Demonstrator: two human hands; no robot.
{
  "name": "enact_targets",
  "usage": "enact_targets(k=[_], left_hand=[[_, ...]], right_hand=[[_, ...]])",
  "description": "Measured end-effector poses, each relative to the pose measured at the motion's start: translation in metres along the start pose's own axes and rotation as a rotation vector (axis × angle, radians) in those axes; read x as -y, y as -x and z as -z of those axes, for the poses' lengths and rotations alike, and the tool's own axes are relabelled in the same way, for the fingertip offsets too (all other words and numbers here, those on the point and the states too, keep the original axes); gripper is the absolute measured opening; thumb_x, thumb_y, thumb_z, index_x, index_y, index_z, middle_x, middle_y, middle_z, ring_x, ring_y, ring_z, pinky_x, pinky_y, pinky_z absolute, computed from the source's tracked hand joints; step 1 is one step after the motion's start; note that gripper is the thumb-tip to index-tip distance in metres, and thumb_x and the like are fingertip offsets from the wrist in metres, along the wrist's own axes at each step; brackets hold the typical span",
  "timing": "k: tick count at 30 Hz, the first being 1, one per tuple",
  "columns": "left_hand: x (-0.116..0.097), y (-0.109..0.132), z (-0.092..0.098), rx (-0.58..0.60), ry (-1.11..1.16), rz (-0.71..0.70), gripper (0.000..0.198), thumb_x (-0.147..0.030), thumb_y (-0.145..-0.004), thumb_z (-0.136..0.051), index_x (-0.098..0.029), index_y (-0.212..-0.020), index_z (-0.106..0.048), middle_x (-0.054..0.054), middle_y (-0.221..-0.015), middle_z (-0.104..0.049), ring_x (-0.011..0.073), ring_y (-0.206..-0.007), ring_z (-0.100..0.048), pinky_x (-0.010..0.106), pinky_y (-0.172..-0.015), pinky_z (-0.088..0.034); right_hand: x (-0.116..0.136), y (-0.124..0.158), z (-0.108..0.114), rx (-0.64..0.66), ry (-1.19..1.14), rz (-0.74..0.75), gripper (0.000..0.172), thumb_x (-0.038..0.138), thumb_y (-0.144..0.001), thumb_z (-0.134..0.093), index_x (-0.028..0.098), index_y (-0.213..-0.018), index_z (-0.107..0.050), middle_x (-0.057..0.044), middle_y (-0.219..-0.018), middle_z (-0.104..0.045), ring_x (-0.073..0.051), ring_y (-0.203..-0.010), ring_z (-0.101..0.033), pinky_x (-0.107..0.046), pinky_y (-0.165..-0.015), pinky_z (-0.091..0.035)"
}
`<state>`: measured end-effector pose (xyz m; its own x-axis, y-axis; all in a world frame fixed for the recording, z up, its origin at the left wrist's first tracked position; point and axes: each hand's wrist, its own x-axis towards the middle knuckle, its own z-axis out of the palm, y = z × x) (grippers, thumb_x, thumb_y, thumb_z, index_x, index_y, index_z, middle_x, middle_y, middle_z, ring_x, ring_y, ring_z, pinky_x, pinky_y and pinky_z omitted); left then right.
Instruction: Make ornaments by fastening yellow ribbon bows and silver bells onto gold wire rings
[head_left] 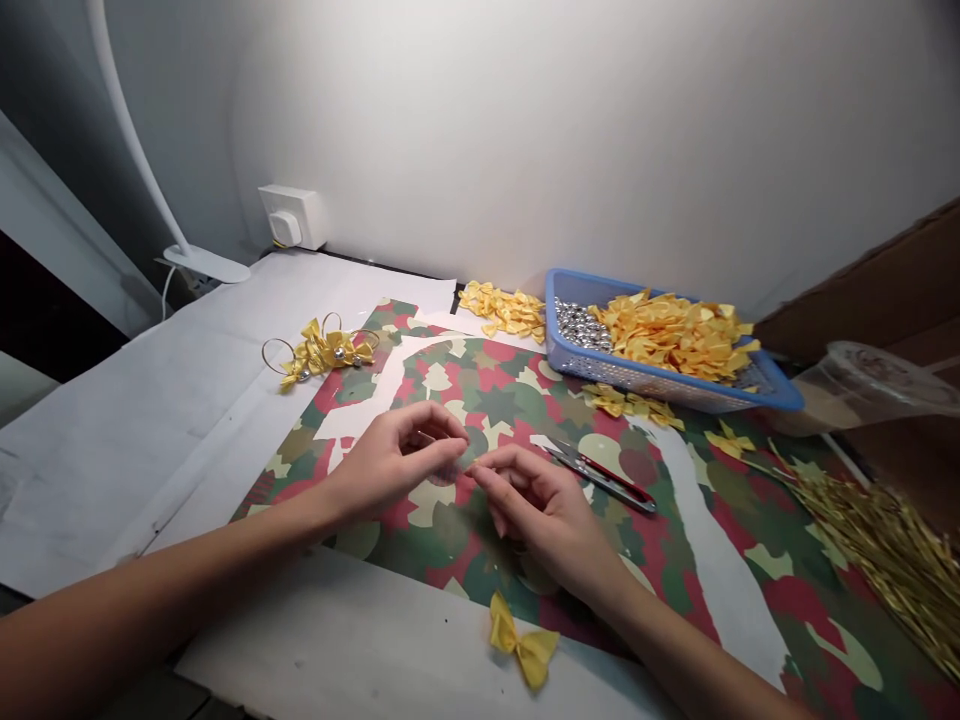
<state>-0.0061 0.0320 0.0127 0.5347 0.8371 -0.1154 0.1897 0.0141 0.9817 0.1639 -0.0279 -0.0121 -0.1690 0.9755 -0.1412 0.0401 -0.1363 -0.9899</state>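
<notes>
My left hand (394, 462) and my right hand (534, 510) meet above a camouflage-patterned paper sheet (517, 400), their fingertips close together. A tiny yellow scrap (473, 464) shows at my right fingertips; whatever my left fingers pinch is hidden. Just right of my right hand lie small red-handled thread snips (600, 477). Below my hands, a yellow ribbon bow (523, 642) rests on white paper. A blue plastic basket (600, 372) holds silver beads (581, 325) and a heap of yellow ribbon bows (675, 335). A ribbon ornament with gold loops (321, 352) lies far left.
Loose yellow bows (501, 310) lie behind the sheet, and more (631, 405) sit beside the basket. Gold tinsel strands (877, 560) spread at the right. A clear plastic cup (862, 388) lies on its side at the right edge. A white lamp base (206, 264) and wall socket (289, 218) stand behind.
</notes>
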Motion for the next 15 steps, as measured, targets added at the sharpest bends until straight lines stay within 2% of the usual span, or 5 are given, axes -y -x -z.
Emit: enact_targets(k=[3, 5, 7, 11, 15], left_hand=[[0.0000, 0.0024, -0.0015, -0.030, -0.206, -0.212, 0.010, -0.025, -0.081, -0.058, -0.016, -0.078, -0.061, 0.001, -0.071, -0.061, 0.0118, -0.061, -0.054, 0.024, -0.056, -0.046], [0.0001, 0.0031, -0.0019, -0.070, -0.336, -0.367, 0.006, -0.019, -0.079, -0.058, -0.016, -0.077, -0.063, 0.002, -0.073, -0.063, 0.0118, -0.063, -0.055, 0.023, -0.056, -0.047], [0.0009, 0.0030, -0.0020, -0.093, -0.420, -0.464, 0.006, -0.015, -0.077, -0.059, -0.015, -0.080, -0.065, 0.002, -0.075, -0.065, 0.0120, -0.065, -0.057, 0.022, -0.057, -0.049], [0.0033, 0.0021, -0.0032, -0.113, -0.491, -0.543, 0.007, -0.014, -0.076, -0.062, -0.014, -0.082, -0.066, 0.002, -0.073, -0.066, 0.0118, -0.065, -0.058, 0.021, -0.056, -0.050], [0.0037, 0.0017, -0.0047, -0.147, -0.506, -0.559, 0.004, -0.013, -0.075, -0.064, -0.014, -0.078, -0.066, 0.002, -0.069, -0.065, 0.0110, -0.062, -0.056, 0.021, -0.054, -0.049]], right_hand=[[-0.0015, 0.0009, 0.0011, -0.003, -0.020, 0.007, 0.032, 0.048, -0.086, -0.055, 0.017, -0.083, -0.057, 0.007, -0.049, -0.044, -0.007, -0.043, -0.035, -0.019, -0.043, -0.027], [-0.0028, 0.0016, 0.0016, -0.001, -0.030, 0.005, 0.032, 0.049, -0.086, -0.054, 0.017, -0.083, -0.058, 0.007, -0.047, -0.044, -0.006, -0.041, -0.034, -0.018, -0.041, -0.027], [-0.0035, 0.0022, 0.0020, -0.002, -0.030, 0.000, 0.032, 0.049, -0.087, -0.054, 0.017, -0.083, -0.059, 0.007, -0.047, -0.044, -0.006, -0.041, -0.035, -0.017, -0.040, -0.028], [-0.0033, 0.0025, 0.0026, 0.006, -0.033, 0.014, 0.029, 0.046, -0.087, -0.055, 0.018, -0.081, -0.058, 0.007, -0.047, -0.044, -0.006, -0.042, -0.037, -0.017, -0.041, -0.029], [-0.0032, 0.0020, 0.0027, 0.008, -0.043, 0.026, 0.028, 0.044, -0.088, -0.054, 0.018, -0.080, -0.058, 0.007, -0.047, -0.044, -0.006, -0.042, -0.036, -0.017, -0.041, -0.029]])
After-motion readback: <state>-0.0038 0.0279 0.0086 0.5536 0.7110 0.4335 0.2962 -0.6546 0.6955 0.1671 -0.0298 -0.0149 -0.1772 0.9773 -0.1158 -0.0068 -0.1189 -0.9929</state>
